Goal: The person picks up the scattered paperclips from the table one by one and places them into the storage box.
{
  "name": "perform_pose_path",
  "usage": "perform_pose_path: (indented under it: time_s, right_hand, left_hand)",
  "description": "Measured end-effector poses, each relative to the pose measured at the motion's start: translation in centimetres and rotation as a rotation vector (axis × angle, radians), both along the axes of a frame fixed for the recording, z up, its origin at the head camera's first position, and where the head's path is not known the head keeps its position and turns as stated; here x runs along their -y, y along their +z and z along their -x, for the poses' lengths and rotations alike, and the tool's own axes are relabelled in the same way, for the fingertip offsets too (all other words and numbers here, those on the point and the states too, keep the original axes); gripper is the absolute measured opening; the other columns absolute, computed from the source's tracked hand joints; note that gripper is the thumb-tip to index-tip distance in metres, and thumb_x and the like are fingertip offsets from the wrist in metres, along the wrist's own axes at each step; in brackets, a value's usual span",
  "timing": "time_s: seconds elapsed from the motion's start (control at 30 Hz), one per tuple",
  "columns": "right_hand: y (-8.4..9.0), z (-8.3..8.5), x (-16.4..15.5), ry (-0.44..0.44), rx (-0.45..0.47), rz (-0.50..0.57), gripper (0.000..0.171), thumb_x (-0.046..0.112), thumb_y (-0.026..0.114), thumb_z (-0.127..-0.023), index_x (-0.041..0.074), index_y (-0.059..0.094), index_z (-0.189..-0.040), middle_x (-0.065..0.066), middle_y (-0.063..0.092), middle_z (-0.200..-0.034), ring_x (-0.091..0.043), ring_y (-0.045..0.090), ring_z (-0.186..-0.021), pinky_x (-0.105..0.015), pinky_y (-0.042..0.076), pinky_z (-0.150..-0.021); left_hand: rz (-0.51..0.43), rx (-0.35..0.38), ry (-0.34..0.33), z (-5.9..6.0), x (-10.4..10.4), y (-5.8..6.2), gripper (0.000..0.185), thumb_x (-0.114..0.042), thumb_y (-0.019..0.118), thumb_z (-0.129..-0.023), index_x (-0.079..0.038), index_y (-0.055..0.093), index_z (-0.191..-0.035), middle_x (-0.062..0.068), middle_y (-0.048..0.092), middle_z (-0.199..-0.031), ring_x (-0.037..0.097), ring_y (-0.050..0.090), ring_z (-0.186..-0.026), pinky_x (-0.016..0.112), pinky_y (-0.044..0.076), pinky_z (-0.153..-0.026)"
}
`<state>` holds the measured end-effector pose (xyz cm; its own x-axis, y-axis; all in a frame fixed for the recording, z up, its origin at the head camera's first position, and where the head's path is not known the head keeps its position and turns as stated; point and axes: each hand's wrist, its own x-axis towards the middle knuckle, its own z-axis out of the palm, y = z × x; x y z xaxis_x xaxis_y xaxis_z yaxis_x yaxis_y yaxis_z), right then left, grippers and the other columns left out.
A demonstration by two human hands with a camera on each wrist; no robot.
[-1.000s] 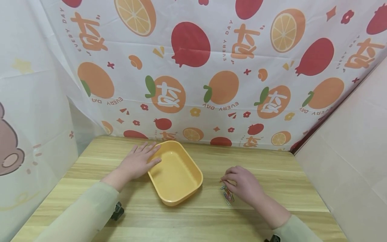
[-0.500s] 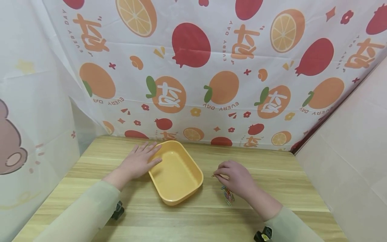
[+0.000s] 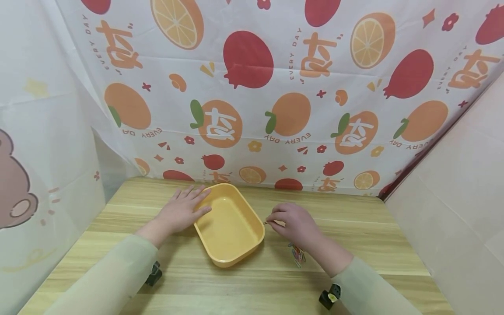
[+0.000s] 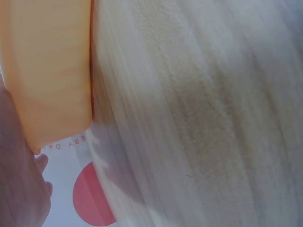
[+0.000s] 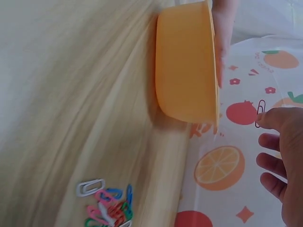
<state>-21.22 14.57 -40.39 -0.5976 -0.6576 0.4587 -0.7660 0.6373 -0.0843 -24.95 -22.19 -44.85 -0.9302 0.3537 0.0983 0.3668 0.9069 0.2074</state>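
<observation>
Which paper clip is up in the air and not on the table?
The one pinched in the right hand, the paper clip. The other paper clips lie heaped on the table.

Support surface: light wooden table (image 3: 354, 245), grain running left to right, set against a fruit-print cloth at its far edge. Directly on it: a yellow-orange rectangular plastic tray (image 3: 229, 225) with rounded corners, left of centre, turned slightly askew. Right of the tray, apart from it, a small heap of coloured paper clips (image 3: 298, 255); the right wrist view shows pink, green, blue and white ones, the white lying at the heap's edge.
</observation>
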Motion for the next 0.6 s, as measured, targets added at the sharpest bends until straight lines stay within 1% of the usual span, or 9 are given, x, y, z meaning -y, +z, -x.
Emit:
perform_pose_path:
  time_s: [0.17,0.33,0.6]
  right_hand:
    - [0.2,0.8,1.4,0.052,-0.041,0.0,0.009,0.02,0.082,-0.082,0.024,0.081,-0.09,0.01,0.069,-0.089,-0.009,0.062,-0.084,-0.027,0.055,-0.072]
    - [0.6,1.3,2.9,0.101,-0.069,-0.051,0.006,0.023,0.081,-0.084,0.024,0.081,-0.09,0.01,0.069,-0.088,-0.009,0.062,-0.083,-0.025,0.054,-0.071]
    - [0.9,1.9,4.7,0.133,-0.042,-0.141,0.009,0.024,0.081,-0.084,0.024,0.081,-0.093,0.009,0.069,-0.09,-0.01,0.061,-0.084,-0.026,0.053,-0.073]
  left_hand:
    - [0.011,-0.004,0.001,0.0,0.0,0.0,0.073,-0.066,0.032,-0.1,-0.022,0.028,-0.158,0.009,0.023,-0.163,0.043,0.014,-0.149,0.065,0.006,-0.117]
    - [0.017,-0.014,0.0,0.0,0.0,0.0,0.077,-0.07,0.028,-0.098,-0.022,0.029,-0.158,0.009,0.025,-0.163,0.043,0.015,-0.148,0.066,0.009,-0.116]
    - [-0.003,-0.005,-0.004,0.0,0.0,0.0,0.069,-0.059,0.04,-0.101,-0.021,0.029,-0.158,0.008,0.023,-0.163,0.042,0.014,-0.149,0.065,0.006,-0.117]
